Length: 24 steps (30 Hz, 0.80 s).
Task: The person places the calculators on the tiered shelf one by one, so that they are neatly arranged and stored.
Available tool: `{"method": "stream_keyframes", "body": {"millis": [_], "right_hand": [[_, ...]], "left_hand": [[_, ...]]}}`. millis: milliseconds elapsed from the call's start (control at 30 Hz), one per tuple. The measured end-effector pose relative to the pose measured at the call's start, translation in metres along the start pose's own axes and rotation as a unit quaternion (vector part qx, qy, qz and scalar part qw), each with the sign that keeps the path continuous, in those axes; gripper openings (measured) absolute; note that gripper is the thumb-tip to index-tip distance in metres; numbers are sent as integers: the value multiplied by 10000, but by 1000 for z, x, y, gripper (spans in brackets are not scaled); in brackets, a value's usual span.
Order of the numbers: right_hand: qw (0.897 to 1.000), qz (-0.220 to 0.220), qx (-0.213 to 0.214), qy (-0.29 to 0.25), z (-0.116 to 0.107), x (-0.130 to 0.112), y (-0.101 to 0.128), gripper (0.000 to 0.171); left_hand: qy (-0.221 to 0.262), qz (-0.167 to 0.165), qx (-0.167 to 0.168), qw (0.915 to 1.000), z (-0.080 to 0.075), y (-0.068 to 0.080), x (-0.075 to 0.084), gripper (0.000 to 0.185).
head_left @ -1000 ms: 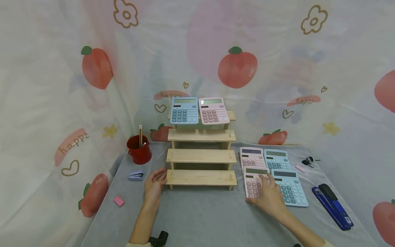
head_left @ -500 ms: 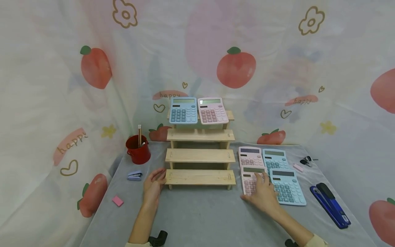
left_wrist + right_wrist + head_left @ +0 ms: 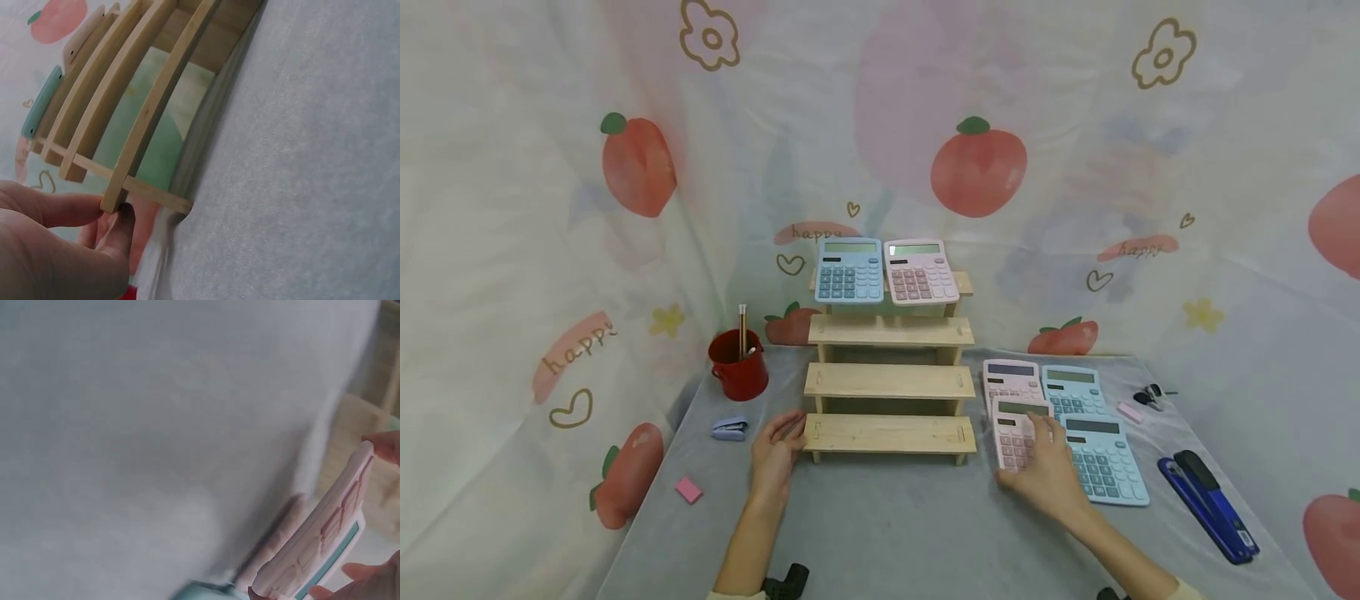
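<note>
Pink calculator, long axis up the frame, screen topmost, seemingly plastic, right hand gripping it, left hand pinching wooden rack

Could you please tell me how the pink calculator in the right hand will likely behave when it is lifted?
The pink calculator is probably stiff: its case looks straight, with no sag. It seems likely light for its size, being thin and held by just the right hand. It may slip somewhat, since its case looks smooth and the grip is near its edges.

Bare L hand, bare R hand, cream slvs, blk L-wrist cam, blk R-wrist cam part-vis
</note>
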State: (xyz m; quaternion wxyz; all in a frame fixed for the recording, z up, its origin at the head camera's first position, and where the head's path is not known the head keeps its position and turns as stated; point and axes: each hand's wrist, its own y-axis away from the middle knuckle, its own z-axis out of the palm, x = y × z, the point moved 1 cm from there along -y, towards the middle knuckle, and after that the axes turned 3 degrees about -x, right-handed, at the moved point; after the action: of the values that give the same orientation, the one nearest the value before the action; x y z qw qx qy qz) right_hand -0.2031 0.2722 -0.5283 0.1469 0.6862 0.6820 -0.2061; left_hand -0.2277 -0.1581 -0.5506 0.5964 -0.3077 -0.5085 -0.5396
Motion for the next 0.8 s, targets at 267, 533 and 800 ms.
{"method": "stream_keyframes", "body": {"millis": [267,533,800], "right_hand": [[9954,-629,719,-30,-35,-28,-2,112],[9914,-959,889,-31,-66,-65,-7,112],[9901,-1238,646,-145,-82,-109,-7,113]], "left_hand": [[-72,-14,24,10000,-3,0,0,53],[-136,-49,-8,9999,-3,2,0,52],[-61,-42,-57,10000,-2,1,-2,54]]}}
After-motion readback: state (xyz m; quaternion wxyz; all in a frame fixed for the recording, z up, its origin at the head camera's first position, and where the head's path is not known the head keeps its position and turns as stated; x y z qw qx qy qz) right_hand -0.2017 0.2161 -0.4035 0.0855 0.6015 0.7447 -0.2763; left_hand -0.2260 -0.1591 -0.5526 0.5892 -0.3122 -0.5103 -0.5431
